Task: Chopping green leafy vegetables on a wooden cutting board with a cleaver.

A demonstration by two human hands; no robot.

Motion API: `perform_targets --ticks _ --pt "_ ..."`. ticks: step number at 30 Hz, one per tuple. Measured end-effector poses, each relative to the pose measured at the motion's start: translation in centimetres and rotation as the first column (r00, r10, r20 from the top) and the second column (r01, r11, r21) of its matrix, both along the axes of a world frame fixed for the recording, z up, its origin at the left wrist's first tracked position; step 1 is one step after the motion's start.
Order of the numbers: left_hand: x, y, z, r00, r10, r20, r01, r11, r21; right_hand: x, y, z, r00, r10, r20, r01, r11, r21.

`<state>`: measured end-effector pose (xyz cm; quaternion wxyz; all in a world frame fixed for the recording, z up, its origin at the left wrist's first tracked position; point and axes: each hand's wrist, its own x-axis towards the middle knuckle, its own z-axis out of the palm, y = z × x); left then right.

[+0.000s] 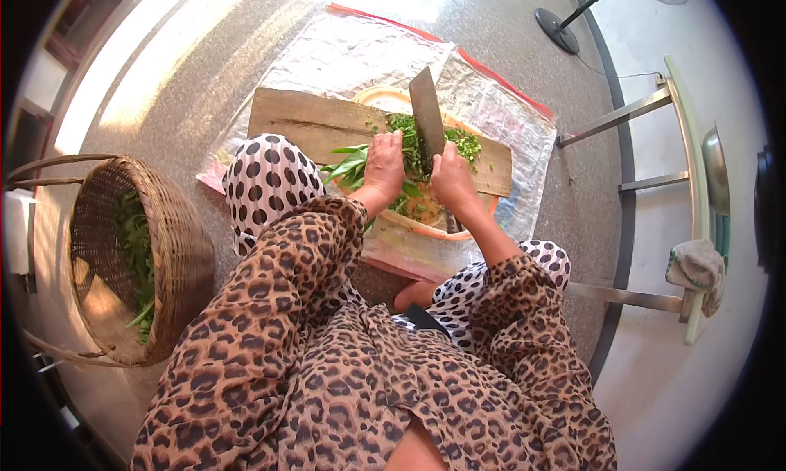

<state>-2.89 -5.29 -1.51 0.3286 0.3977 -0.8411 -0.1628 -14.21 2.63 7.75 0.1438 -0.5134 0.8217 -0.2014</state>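
Note:
My right hand (pixel 453 171) grips the handle of a broad cleaver (pixel 428 115), its blade standing upright across a wooden board (pixel 307 118). Close to the left of the blade, my left hand (pixel 385 169) presses down on a bunch of leafy greens (pixel 350 167). The leaves stick out to the left under that hand. Chopped greens (pixel 465 147) lie on the board to the right of the blade. Beneath the board is a round orange basin (pixel 424 230), with green bits inside it. My fingers hide most of the cleaver's handle.
A plastic sheet (pixel 319 53) with red edging lies under the basin. At the left stands a wicker basket (pixel 178 256) holding more greens (pixel 144 256). On the right are a table (pixel 700 164) with a cloth (pixel 697 268) and a pedestal fan (pixel 557 30).

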Motion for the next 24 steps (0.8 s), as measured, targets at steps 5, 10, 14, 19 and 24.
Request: perform_targets --ticks 5,10,14,19,24 --pt "0.2 -0.2 0.5 0.998 -0.024 0.053 0.023 0.999 0.024 0.9 2.8 3.0 0.997 0.051 0.066 -0.049 0.998 -0.024" --pt "0.2 0.0 0.9 0.997 -0.023 0.080 0.025 1.000 -0.018 1.0 4.6 2.1 0.994 0.090 0.057 -0.095 0.992 0.086" --pt "0.3 0.0 1.1 0.999 -0.031 0.032 0.031 0.999 0.012 1.0 4.1 2.6 0.984 0.036 0.174 -0.064 0.986 0.156" --pt "0.3 0.0 0.8 1.000 -0.022 0.010 0.022 1.000 0.006 0.5 3.3 2.1 0.969 0.058 0.240 -0.106 0.976 0.191" --pt "0.1 0.1 1.3 0.998 -0.067 0.002 0.067 0.996 0.065 0.3 0.1 -2.7 0.995 0.053 0.087 -0.062 0.993 0.097"
